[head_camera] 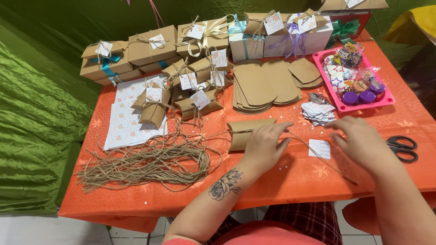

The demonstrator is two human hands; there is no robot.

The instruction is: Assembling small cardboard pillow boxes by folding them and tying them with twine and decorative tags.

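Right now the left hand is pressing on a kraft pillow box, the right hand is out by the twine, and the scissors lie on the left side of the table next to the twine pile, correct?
Not quite. The scissors lie on the right side of the table, just past the right hand, far from the twine pile. The head view shows this. The left hand does press on the kraft pillow box.

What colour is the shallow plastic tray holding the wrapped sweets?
Bright pink plastic tray, seen clearest in the head view, at the table's far right.
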